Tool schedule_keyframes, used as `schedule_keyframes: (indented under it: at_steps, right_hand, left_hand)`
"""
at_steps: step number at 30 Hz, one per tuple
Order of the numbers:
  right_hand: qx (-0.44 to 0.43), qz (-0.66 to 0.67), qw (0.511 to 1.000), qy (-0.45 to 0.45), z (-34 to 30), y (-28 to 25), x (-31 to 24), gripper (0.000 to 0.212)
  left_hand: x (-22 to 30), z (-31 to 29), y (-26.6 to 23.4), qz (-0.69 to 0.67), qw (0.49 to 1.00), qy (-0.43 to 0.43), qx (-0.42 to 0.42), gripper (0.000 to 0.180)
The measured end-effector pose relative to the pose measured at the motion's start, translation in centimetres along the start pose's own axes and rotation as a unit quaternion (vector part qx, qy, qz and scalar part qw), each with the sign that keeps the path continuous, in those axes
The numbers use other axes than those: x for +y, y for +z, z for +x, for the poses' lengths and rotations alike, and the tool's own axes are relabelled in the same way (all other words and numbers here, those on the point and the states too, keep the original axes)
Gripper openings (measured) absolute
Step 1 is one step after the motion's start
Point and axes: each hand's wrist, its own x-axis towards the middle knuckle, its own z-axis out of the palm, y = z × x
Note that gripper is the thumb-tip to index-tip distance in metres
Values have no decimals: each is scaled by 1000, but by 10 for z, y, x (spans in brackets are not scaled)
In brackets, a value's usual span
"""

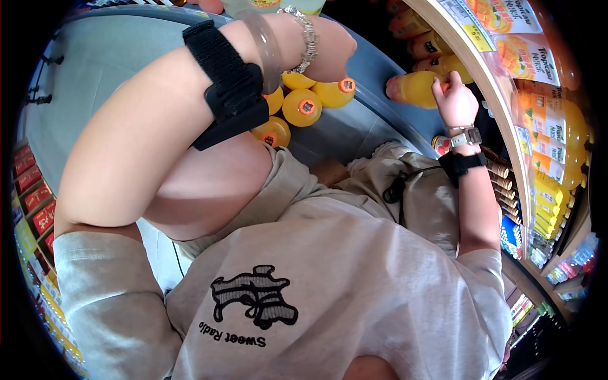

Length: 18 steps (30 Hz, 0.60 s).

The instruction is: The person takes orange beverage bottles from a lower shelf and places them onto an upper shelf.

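Note:
My right hand (457, 101) is closed around the orange-capped neck of a yellow juice bottle (415, 88), which lies on its side at the edge of the low shelf. My left hand (334, 49) is at the top middle, bent at the wrist. Its fingers are hidden behind the back of the hand. Just below it several yellow juice bottles (302, 109) with orange caps stand close together on the floor. One bottle (297, 80) is partly covered by that hand, and whether the fingers touch it cannot be seen.
A wooden-edged shelf (500, 107) curves down the right side, packed with juice bottles (554, 133). More yellow bottles (434, 45) lie in the dark lower shelf. A small can (441, 145) sits near my right wrist. Red boxes (39, 197) fill a shelf at far left.

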Motion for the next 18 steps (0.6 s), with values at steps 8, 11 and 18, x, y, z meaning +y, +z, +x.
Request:
schedule_keyframes:
  at_steps: [8,11,18]
  right_hand:
    - [8,99,994,-48,-34,-72,-39,20]
    - [-57,141,977,-149,-47,-78,-54,20]
    - [-263,187,853,-411,-84,-26,-110,20]
  left_hand:
    - [-5,-13,5,-50,993,49,92,37]
    - [-3,-17,6,-45,991,67,106,37]
    - [2,-25,5,-43,998,27,38,39]
